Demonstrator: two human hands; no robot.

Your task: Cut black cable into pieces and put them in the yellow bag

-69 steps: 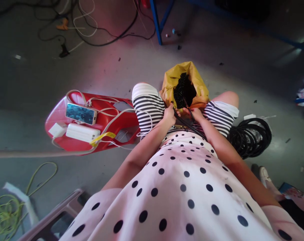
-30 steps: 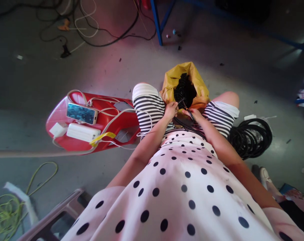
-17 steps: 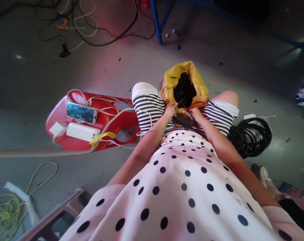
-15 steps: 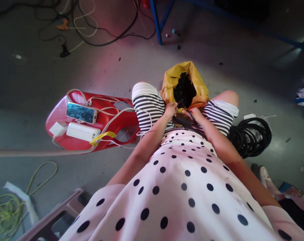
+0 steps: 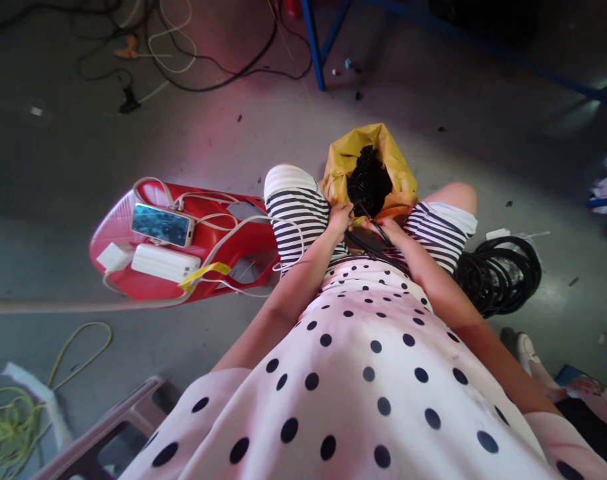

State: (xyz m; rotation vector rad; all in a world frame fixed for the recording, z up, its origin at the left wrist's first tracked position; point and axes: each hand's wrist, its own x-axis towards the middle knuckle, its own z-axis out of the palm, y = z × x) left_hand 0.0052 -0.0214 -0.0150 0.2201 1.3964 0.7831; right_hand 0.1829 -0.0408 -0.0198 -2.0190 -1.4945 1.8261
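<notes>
Between my knees stands a yellow bag [image 5: 401, 157] with its mouth wide, holding a heap of small black pieces [image 5: 367, 177]. At the bag's near rim, my left hand [image 5: 340, 219] is closed in a pinch, and its fingertips meet a thin dark end of black cable. My right hand [image 5: 389, 230], just beside it, is closed around the black cable [image 5: 381, 233]. More of that cable runs across my lap, partly hidden by my forearms. What exactly sits between the fingertips is too small to make out.
On my left a red stool [image 5: 148, 283] carries a phone [image 5: 162, 225], a white power bank [image 5: 164, 262] and cords. A black cable coil [image 5: 508, 273] lies right, near another person's shoe [image 5: 526, 350]. Yellow-green cord [image 5: 13, 423] lies lower left; a blue metal leg [image 5: 313, 47] stands ahead.
Both hands stay at the bag's rim with the black cable, with hardly any visible movement. The whole view has shifted very slightly.
</notes>
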